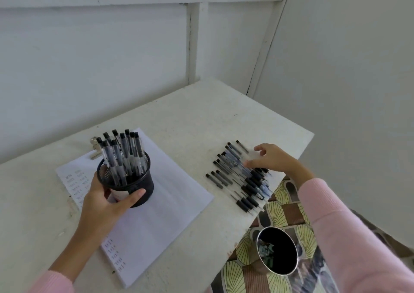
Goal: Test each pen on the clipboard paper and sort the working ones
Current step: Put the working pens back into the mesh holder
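A black mesh pen cup [134, 184] holds several clear pens with black caps [122, 151]. It stands on the clipboard paper [170, 203], and my left hand [107, 199] grips its lower wall. Rows of small test marks run down the paper's left side. A pile of loose black-capped pens [237, 176] lies on the table to the right. My right hand [268, 158] hovers over the pile's far end with fingers loosely spread, fingertips on or just above the pens; blur hides whether it holds one.
The white table [201, 118] meets white walls at the back. The clipboard's metal clip [95, 149] sits behind the cup. A second dark round cup [279, 251] rests on my patterned lap below the table's right edge.
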